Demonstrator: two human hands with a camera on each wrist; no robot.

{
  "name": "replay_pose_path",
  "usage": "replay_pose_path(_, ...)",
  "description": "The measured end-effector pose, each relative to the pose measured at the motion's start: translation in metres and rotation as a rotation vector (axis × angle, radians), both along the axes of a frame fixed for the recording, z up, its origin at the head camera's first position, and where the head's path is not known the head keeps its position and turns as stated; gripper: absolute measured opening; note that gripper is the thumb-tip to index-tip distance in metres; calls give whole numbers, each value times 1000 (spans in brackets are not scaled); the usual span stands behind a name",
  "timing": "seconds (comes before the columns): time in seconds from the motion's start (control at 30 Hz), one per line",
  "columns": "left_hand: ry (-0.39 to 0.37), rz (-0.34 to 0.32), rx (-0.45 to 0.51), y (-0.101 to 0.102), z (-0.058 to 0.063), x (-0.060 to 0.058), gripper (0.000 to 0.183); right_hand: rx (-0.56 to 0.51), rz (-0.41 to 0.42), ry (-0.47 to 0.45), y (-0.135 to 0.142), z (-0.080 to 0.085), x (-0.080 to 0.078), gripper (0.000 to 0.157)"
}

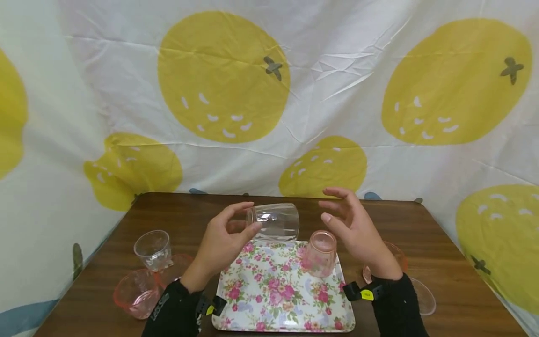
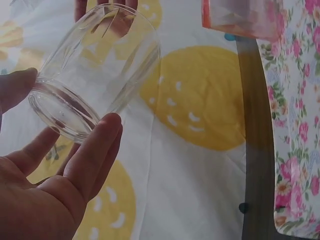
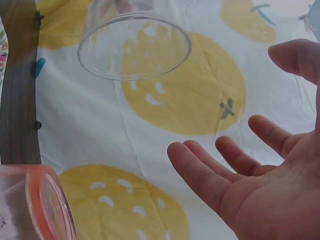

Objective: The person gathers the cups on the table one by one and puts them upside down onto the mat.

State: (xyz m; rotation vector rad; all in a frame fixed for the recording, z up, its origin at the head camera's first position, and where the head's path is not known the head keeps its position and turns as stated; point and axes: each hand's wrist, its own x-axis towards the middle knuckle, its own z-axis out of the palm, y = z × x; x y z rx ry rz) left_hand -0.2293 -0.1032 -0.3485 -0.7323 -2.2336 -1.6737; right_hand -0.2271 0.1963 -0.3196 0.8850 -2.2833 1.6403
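A clear glass (image 1: 278, 222) lies sideways in the air above the back of the floral tray (image 1: 269, 299). My left hand (image 1: 225, 238) grips it by its base, thumb on one side and fingers on the other; its rim points right. In the left wrist view the fingertips pinch the thick base of the glass (image 2: 95, 75). My right hand (image 1: 355, 229) hovers to the right with fingers spread and holds nothing, apart from the rim of the glass (image 3: 135, 47). Below and between the hands, a pink glass (image 1: 321, 255) stands upside down on the tray's back right.
At the left stand a clear glass (image 1: 153, 248) and a pink glass bowl (image 1: 136, 292), with another pink piece (image 1: 178, 264) partly behind my left arm. Pink glassware (image 1: 396, 255) and a clear round rim (image 1: 424, 297) show beside my right forearm. A lemon-print cloth (image 1: 337, 93) hangs behind the table.
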Motion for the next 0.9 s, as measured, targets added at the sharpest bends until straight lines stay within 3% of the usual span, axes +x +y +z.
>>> replay_pose_path(0.3, 79, 105, -124, 3, 4, -4, 51, -19, -21, 10, 2, 1, -1, 51)
replay_pose_path(0.53, 139, 117, -170, 8, 12, -6, 52, -19, -25, 28, 3, 4, 0, 50)
replay_pose_path(0.9, 169, 103, -287, 13, 22, -3, 53, -20, -13, 32, 4, 5, 4, 49)
